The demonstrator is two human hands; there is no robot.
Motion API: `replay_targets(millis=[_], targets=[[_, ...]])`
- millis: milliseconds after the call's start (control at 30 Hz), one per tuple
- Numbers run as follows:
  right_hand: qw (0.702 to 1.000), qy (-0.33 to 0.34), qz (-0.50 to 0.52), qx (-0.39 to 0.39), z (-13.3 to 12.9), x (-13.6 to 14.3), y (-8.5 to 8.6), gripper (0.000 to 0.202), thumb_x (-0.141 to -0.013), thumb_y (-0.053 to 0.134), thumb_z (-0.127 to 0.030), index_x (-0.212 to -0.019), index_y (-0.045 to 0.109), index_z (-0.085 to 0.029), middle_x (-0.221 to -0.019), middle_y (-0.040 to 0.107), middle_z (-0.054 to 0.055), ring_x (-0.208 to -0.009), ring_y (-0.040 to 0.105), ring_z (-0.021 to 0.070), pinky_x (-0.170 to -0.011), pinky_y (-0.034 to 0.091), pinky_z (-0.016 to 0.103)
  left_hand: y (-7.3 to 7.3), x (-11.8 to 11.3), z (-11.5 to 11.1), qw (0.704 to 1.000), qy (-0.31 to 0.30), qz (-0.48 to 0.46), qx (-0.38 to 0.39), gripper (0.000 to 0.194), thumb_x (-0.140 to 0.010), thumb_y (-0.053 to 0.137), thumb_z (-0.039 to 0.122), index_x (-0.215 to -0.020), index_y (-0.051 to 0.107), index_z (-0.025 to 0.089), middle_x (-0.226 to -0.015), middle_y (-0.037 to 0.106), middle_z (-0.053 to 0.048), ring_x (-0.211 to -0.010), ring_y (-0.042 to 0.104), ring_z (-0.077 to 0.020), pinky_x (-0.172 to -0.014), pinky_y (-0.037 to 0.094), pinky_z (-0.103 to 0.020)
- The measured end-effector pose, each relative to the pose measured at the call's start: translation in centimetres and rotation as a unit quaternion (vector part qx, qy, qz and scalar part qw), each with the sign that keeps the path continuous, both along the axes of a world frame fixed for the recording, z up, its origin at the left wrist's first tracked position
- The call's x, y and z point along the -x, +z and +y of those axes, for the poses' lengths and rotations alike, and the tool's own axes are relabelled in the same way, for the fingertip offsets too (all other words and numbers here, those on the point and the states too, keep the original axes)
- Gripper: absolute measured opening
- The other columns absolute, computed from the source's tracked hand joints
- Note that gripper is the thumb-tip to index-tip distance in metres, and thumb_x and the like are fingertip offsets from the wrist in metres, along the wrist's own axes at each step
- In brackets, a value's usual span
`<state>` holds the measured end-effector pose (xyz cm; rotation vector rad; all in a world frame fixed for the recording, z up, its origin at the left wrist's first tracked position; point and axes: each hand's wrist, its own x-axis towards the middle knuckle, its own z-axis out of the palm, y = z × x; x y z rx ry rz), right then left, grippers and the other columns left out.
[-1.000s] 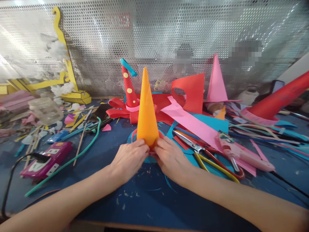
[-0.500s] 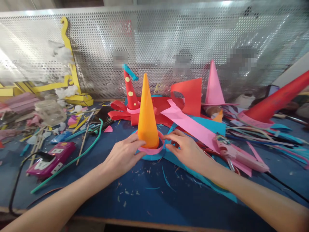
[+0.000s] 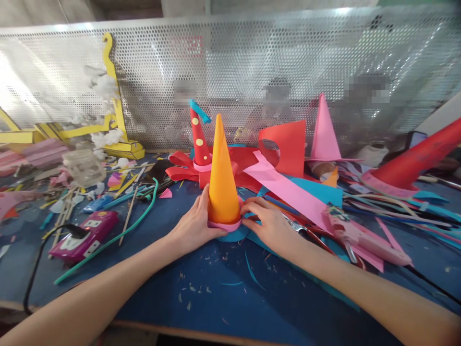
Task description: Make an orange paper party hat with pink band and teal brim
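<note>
The left hand [image 3: 194,218], half open, now cups the side of the orange cone [image 3: 223,182], which stands between both hands. The right hand's [image 3: 268,222] fingers bend by the pink band [image 3: 225,227]; I can't tell if they pinch it. The gap there has shrunk, so the cone seems to fit better. Behind stands a spotted red cone [image 3: 199,139].

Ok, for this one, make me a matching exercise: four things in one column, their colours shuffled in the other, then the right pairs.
Things:
1. Cone between the left hand and the right hand
2. Band around its base
3. Disc beneath the band
4. Power strip

Colours:
A. purple
B. blue
C. orange
D. pink

Pairs: 1-C, 2-D, 3-B, 4-A
</note>
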<state>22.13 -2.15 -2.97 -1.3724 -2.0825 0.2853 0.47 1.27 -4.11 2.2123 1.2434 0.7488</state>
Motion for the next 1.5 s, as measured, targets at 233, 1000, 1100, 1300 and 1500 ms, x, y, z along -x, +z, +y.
replay_targets(millis=[233, 1000, 1100, 1300, 1500], targets=[[0.997, -0.059, 0.056, -0.009, 0.5, -1.2, 0.5, 0.028, -0.08, 0.05, -0.006, -0.103, 0.057, -0.019, -0.102, 0.066, 0.007, -0.089, 0.068, 0.0191, -0.075, 0.056, 0.035, 0.5, 1.0, 0.4, 1.0, -0.01, -0.002, -0.018, 0.116, -0.062, 0.08, 0.035, -0.151, 0.007, 0.022, -0.156, 0.02, -0.021, -0.143, 0.024, -0.0376, -0.112, 0.029, -0.058], [0.977, 0.195, -0.082, -0.034, -8.3, -0.6, 2.0, 0.021, -0.096, 0.046, -0.013, -0.1, 0.066, -0.019, -0.098, 0.066, 0.005, -0.091, 0.062, 0.0148, -0.079, 0.051, 0.025, 6.9, 3.5, -0.6, 0.955, -0.133, -0.237, 0.115, 0.058, -0.071, 0.078, 0.027, -0.12, 0.048, 0.021, -0.113, 0.066, -0.007, -0.102, 0.065, -0.0243, -0.086, 0.057, -0.04], [0.967, 0.226, -0.113, -0.02, -8.9, -0.2, 2.2, 0.02, -0.096, 0.047, -0.015, -0.101, 0.066, -0.019, -0.099, 0.066, 0.004, -0.089, 0.061, 0.016, -0.077, 0.051, 0.028, 7.2, 5.4, -1.6, 0.948, -0.161, -0.228, 0.15, 0.056, -0.07, 0.08, 0.026, -0.117, 0.051, 0.021, -0.113, 0.066, -0.006, -0.105, 0.064, -0.0251, -0.085, 0.056, -0.038], [0.959, 0.247, -0.134, -0.026, -9.8, -0.2, 2.1, 0.019, -0.096, 0.048, -0.018, -0.103, 0.065, -0.018, -0.1, 0.066, 0.005, -0.091, 0.059, 0.0176, -0.081, 0.05, 0.032, 7.5, 5.6, -1.4, 0.928, -0.224, -0.226, 0.196, 0.057, -0.066, 0.083, 0.019, -0.116, 0.055, 0.019, -0.111, 0.066, -0.006, -0.104, 0.063, -0.0262, -0.087, 0.054, -0.04], [0.963, 0.238, -0.121, -0.049, -9.8, -0.5, 1.7, 0.019, -0.096, 0.048, -0.018, -0.102, 0.066, -0.017, -0.096, 0.067, 0.007, -0.088, 0.06, 0.0187, -0.076, 0.051, 0.032, 7.3, 3.9, 0.7, 0.918, -0.293, -0.182, 0.198, 0.055, -0.068, 0.081, 0.016, -0.118, 0.056, 0.018, -0.117, 0.065, -0.008, -0.108, 0.061, -0.0255, -0.093, 0.05, -0.042]])
